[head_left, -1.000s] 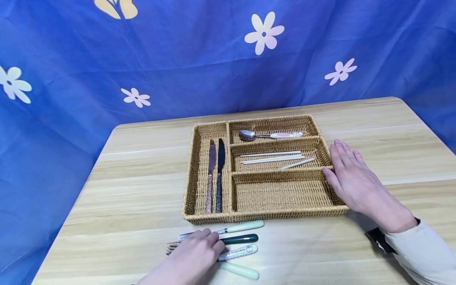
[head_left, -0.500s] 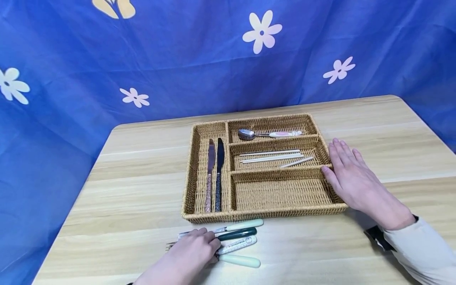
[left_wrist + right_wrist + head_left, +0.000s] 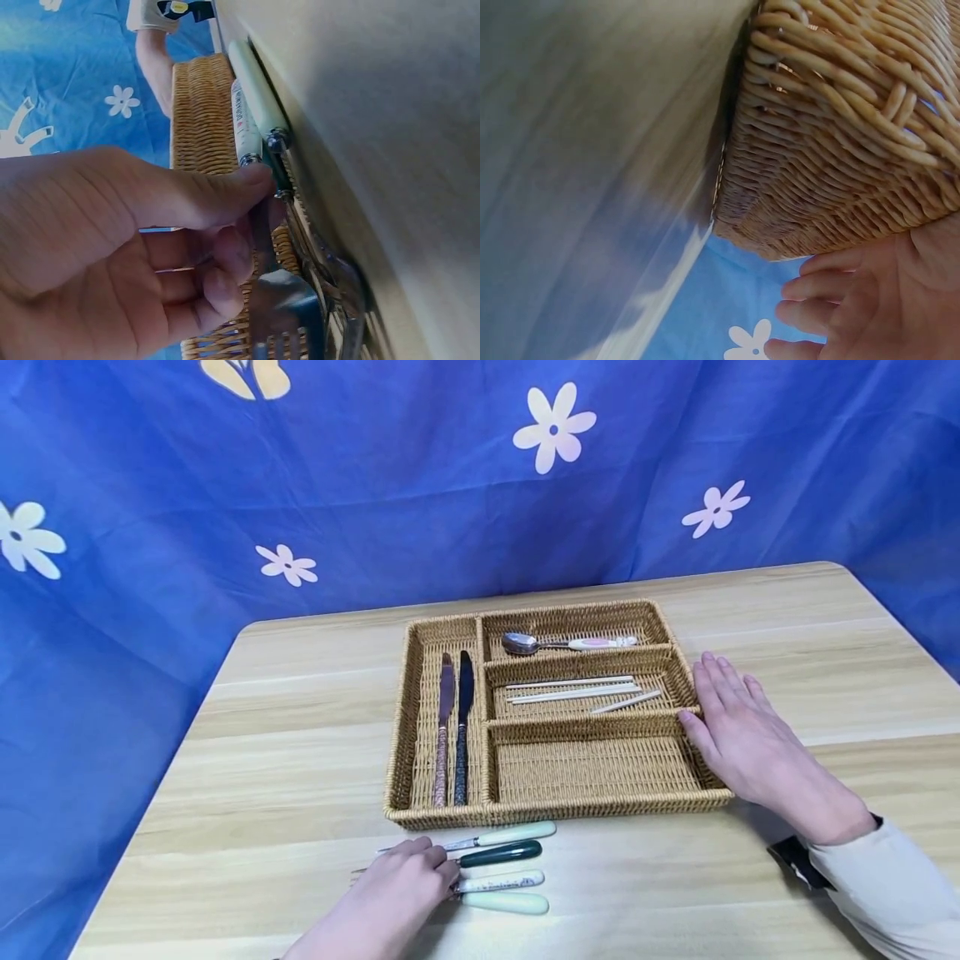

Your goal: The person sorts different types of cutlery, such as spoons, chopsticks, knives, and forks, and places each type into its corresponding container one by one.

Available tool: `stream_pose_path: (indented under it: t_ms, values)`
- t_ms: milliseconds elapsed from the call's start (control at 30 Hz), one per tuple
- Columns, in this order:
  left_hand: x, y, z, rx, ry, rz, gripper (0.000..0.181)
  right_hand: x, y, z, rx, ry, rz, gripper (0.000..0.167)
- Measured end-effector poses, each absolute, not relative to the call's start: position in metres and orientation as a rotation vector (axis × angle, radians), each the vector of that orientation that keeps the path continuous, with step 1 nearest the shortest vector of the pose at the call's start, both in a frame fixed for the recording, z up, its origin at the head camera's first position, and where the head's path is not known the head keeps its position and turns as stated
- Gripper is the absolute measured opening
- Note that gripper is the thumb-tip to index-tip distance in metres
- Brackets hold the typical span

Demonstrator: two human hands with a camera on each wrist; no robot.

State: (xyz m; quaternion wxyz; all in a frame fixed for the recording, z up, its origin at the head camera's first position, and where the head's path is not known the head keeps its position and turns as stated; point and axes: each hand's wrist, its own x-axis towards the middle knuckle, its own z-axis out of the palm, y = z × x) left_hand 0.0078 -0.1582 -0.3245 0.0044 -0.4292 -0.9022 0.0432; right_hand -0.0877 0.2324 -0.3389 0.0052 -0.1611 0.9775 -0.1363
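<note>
My left hand (image 3: 405,881) pinches the fork (image 3: 281,296) by its neck, before the tray (image 3: 600,811); right hand (image 3: 742,743), straight-fingered, against the tray's side. Apparent step: pick-up (a crowded one); lifting should clear neighbouring handles (image 3: 504,853).

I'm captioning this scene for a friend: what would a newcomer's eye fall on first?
Probably the bright blue, white-flowered cloth behind the pale wooden table. Next, the rectangular tan woven tray mid-table, with the person's right hand at its right side. In front of it, the left hand pinches a white-handled metal fork among green-handled metal cutlery.
</note>
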Motion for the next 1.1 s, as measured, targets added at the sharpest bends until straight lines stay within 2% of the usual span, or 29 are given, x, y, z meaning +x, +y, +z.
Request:
stream_pose_path:
  t_ms: [433,1100]
  values:
    - [0.010,-0.152,-0.332,-1.287,-2.702,0.103,0.017,-0.086,0.233,-0.339,-0.476,3.049,-0.468,0.065]
    - [0.014,-0.124,-0.333,-1.345,-2.641,0.149,0.022,-0.087,0.232,-0.340,-0.480,3.036,-0.490,0.065]
